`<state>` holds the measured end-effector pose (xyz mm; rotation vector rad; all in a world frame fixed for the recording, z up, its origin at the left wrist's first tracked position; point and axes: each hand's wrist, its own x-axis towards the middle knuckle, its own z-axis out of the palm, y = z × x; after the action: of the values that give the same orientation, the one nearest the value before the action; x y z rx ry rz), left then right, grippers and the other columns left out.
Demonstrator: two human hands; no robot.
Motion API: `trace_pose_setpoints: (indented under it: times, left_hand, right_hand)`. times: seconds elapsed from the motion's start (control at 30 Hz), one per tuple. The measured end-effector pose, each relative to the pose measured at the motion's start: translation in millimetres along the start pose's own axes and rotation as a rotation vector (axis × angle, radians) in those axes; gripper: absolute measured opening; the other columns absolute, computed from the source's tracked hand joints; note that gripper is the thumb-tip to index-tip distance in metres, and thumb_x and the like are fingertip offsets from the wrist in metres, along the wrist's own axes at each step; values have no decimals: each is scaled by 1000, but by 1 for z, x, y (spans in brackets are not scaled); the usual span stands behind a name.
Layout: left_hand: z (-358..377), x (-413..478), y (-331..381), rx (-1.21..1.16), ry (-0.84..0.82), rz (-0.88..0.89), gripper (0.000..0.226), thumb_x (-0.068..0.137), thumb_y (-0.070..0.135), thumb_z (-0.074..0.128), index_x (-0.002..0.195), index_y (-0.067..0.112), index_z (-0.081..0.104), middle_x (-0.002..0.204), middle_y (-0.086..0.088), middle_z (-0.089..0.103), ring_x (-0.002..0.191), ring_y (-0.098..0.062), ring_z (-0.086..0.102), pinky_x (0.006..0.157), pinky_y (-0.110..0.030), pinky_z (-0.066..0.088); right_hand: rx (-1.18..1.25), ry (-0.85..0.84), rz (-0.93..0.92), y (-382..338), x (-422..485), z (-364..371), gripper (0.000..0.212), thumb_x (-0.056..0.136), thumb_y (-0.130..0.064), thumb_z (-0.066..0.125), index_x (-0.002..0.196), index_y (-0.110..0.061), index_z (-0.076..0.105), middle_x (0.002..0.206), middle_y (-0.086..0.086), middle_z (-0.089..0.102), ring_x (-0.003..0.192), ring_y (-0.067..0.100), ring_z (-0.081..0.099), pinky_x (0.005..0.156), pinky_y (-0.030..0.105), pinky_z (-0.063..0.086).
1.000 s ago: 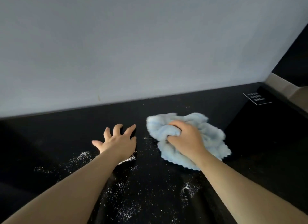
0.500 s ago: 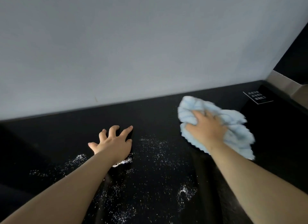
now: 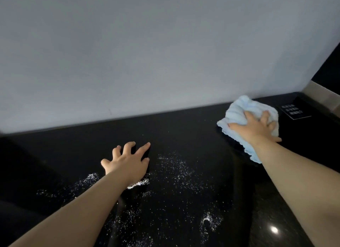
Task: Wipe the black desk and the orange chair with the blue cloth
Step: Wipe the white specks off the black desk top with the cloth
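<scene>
Right hand (image 3: 257, 126) at right of frame, fingers spread, presses blue cloth (image 3: 237, 110) onto black desk (image 3: 184, 132) near back edge, beside label (image 3: 296, 111). Left hand (image 3: 128, 164) at centre, fingers apart, braced on desk, holding nothing. White specks (image 3: 176, 170) across lower centre unwiped; desk judged partly done, orange chair out of view

Single head-worn view, wide-angle. It looks forward and down across the black desk (image 3: 73, 154) toward its far edge, where the grey wall (image 3: 165, 44) fills the upper half. Near: both forearms run in from the bottom, left hand (image 3: 127, 164) mid-surface, right hand (image 3: 255, 125) by the far right corner.
</scene>
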<state>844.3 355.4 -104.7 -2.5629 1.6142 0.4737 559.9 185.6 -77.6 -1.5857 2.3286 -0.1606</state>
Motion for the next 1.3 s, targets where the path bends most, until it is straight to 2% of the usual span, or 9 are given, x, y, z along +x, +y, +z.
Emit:
trace_pose_setpoints:
  times: [0.23, 0.4, 0.57, 0.67, 0.77, 0.87, 1.0, 1.17, 1.3]
  left_hand:
    - [3, 1, 0, -13, -3, 8, 45, 94, 54, 19, 134, 64, 0, 151, 15, 6, 141, -24, 1, 100, -55, 22]
    - [-1, 1, -2, -20, -34, 23, 44, 94, 53, 21, 137, 58, 9, 153, 14, 4, 142, -25, -1, 101, -56, 20]
    - [6, -1, -7, -48, 1, 60, 47, 95, 55, 20, 137, 61, 0, 153, 16, 2, 143, -24, -4, 105, -59, 16]
    - [5, 2, -7, -78, -16, 51, 47, 95, 55, 24, 136, 61, 5, 153, 16, 3, 143, -25, -4, 107, -62, 14]
    - [4, 3, -5, -106, -18, 45, 46, 94, 53, 30, 136, 60, 12, 152, 16, 6, 142, -26, -3, 107, -63, 12]
    - [2, 2, -6, -126, -34, 57, 44, 94, 52, 29, 136, 58, 15, 153, 17, 6, 143, -25, -4, 107, -63, 10]
    - [-5, -3, -15, -159, -44, 111, 41, 97, 49, 22, 138, 50, 23, 153, 20, 8, 144, -21, -2, 108, -56, 10]
    - [-31, -3, -46, -168, 60, 220, 38, 100, 36, 30, 137, 35, 36, 145, 13, 38, 132, -15, 36, 104, -40, 30]
    - [-40, 9, -74, -48, 295, 126, 43, 97, 40, 35, 141, 36, 31, 145, 8, 41, 134, -20, 36, 106, -38, 30]
  right_hand:
    - [58, 120, -482, -59, -37, 31, 28, 81, -46, 45, 105, -36, 55, 119, 0, 57, 106, 26, 51, 73, 35, 38]
    - [216, -236, -955, -87, -99, 49, 28, 74, -16, 59, 92, -36, 70, 100, -13, 68, 96, 13, 61, 76, 30, 51]
    - [357, 227, -640, -68, -59, 23, 26, 77, -18, 56, 99, -26, 67, 113, -3, 63, 109, 27, 55, 86, 42, 49]
    - [-17, 16, -292, -60, -37, 24, 56, 80, -43, 48, 134, -30, 39, 143, 2, 32, 136, 32, 24, 102, 55, 31]
    - [-150, -4, -428, -76, -52, 40, 68, 76, -59, 50, 135, -32, 32, 146, 0, 30, 137, 32, 22, 99, 56, 31]
    - [-72, 37, -688, -100, -84, 51, 16, 75, -42, 54, 87, -32, 51, 104, -6, 57, 108, 22, 48, 81, 43, 42]
    - [224, -183, -893, -103, -106, 51, 22, 68, -25, 63, 68, -27, 41, 73, -10, 51, 74, 20, 52, 59, 30, 34]
    - [110, -31, -517, -105, -67, 40, 49, 80, -41, 52, 126, -42, 36, 123, -3, 53, 111, 26, 48, 83, 41, 38]
    - [-190, -63, -696, -118, -83, 62, 48, 81, -46, 34, 129, -53, 33, 147, -14, 31, 139, 24, 20, 94, 54, 34]
